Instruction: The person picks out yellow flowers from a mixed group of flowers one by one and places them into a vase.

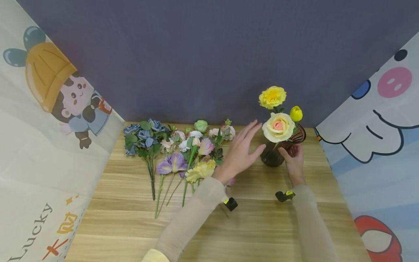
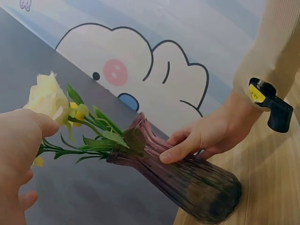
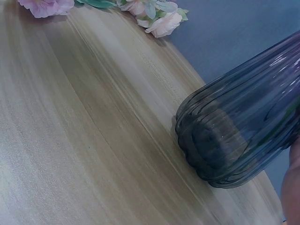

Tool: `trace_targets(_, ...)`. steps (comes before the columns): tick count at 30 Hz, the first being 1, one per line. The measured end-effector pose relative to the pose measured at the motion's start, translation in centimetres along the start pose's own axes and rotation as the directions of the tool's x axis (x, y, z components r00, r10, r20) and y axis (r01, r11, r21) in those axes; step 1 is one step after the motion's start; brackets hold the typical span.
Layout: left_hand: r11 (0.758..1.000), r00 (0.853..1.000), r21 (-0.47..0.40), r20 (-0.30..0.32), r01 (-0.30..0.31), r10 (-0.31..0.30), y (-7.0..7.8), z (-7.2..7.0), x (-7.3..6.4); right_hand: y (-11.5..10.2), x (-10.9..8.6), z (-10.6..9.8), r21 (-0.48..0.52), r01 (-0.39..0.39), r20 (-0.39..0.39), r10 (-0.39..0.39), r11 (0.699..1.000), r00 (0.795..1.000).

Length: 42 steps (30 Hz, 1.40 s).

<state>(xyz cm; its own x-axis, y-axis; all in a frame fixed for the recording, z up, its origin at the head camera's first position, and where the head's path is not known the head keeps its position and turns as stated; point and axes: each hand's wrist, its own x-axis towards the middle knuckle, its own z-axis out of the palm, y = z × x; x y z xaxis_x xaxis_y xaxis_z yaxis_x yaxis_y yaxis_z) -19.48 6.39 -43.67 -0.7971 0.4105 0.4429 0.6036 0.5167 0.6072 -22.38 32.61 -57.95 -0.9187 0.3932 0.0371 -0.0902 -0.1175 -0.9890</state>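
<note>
A ribbed, dark purple glass vase (image 1: 272, 155) stands at the right of the table, its flared mouth leaning right in the head view. My right hand (image 1: 296, 165) grips its side, the thumb in front in the left wrist view. From the vase rise a cream rose (image 1: 278, 127) with a pink centre, a yellow ruffled flower (image 1: 272, 97) and a yellow tulip (image 1: 296, 113). Left of these blooms, my left hand (image 1: 240, 154) is raised with fingers spread, holding nothing. In the right wrist view the vase's base (image 3: 211, 150) shows, while most of the right hand is out of frame.
Blue roses (image 1: 144, 136) lie in a bunch at the table's left. Beside them are a purple iris (image 1: 171, 163), a yellow flower (image 1: 201, 170), a green bud (image 1: 201, 126) and several pale pink blooms. A dark panel (image 1: 196, 65) stands behind the table; printed sheets flank it.
</note>
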Motion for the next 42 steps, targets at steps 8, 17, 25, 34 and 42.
trace_targets(8,0.996,0.998,-0.066,0.018,0.061,-0.06,-0.4,-0.3,-1.3,-0.2,-0.2,0.4,0.063,0.041,-0.009,-0.04,0.997,0.999)
trace_targets(17,0.995,0.997,-0.065,0.027,0.075,-0.074,-1.4,-0.3,-3.1,-0.2,-0.2,0.4,0.072,0.035,-0.014,-0.034,0.997,0.999)
trace_targets(25,0.994,0.994,-0.058,0.052,0.095,-0.092,-2.6,-0.3,-5.0,-0.1,0.0,0.1,0.047,0.015,-0.001,-0.015,0.999,1.0)
trace_targets(34,0.984,0.987,-0.108,0.091,0.142,-0.132,-4.0,-0.2,-7.3,-0.2,-0.1,0.1,0.029,0.014,0.004,-0.015,0.999,1.0)
trace_targets(42,0.982,0.987,-0.122,0.095,0.143,-0.132,-5.2,-0.1,-9.5,-0.1,0.0,0.0,0.007,-0.004,0.002,0.004,1.0,1.0)
